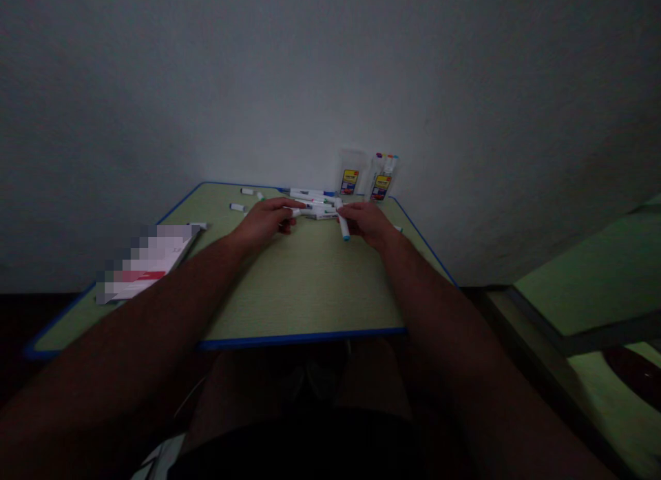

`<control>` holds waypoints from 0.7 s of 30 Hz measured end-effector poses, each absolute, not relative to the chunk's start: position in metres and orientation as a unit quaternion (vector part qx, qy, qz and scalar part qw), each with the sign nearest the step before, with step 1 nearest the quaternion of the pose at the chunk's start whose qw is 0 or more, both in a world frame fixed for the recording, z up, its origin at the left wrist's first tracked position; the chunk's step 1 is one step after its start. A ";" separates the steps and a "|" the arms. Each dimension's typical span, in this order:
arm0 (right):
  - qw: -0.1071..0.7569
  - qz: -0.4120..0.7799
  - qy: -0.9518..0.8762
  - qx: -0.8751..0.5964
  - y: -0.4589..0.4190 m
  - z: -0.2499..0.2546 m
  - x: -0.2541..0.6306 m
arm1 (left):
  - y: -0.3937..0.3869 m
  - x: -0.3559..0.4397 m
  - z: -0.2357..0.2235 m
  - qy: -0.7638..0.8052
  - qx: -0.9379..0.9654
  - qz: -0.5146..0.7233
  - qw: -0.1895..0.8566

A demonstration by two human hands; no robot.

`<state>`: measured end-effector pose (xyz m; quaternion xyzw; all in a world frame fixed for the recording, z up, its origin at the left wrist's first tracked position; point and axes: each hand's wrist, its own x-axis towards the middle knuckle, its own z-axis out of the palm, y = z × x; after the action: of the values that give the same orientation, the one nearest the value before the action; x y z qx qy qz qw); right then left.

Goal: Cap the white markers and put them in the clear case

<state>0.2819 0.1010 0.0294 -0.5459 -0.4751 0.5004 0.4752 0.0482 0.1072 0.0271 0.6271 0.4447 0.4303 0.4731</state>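
Note:
Both my arms reach across a pale green table (289, 294) with a blue edge. My right hand (369, 222) is closed round a white marker (342, 226) with a light blue end, which points toward me. My left hand (268, 218) lies over the near side of a heap of white markers (315, 203) at the far edge, fingers curled with one stretched toward the heap; what it holds, if anything, is hidden. Loose white caps (237, 206) lie to the left of the heap.
Two clear marker packs (368, 177) with yellow labels stand against the wall at the table's far right corner. A booklet (147, 259) lies at the table's left side. A second green surface (593, 287) shows at the right. The room is dim.

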 end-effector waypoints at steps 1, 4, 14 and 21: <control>0.476 0.500 -0.476 -0.545 0.101 0.029 0.282 | 0.108 0.048 0.027 0.443 0.620 0.434 0.480; 0.477 0.498 -0.474 -0.547 0.102 0.029 0.283 | 0.111 0.048 0.025 0.440 0.594 0.444 0.507; 0.466 0.494 -0.482 -0.553 0.100 0.029 0.283 | 0.116 0.045 0.023 0.444 0.538 0.450 0.557; 0.469 0.493 -0.485 -0.550 0.101 0.028 0.282 | 0.115 0.046 0.023 0.446 0.541 0.452 0.552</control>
<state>0.2821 0.1011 0.0282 -0.5501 -0.4846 0.4929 0.4686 0.0461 0.1148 0.0229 0.5412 0.4459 0.4518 0.5515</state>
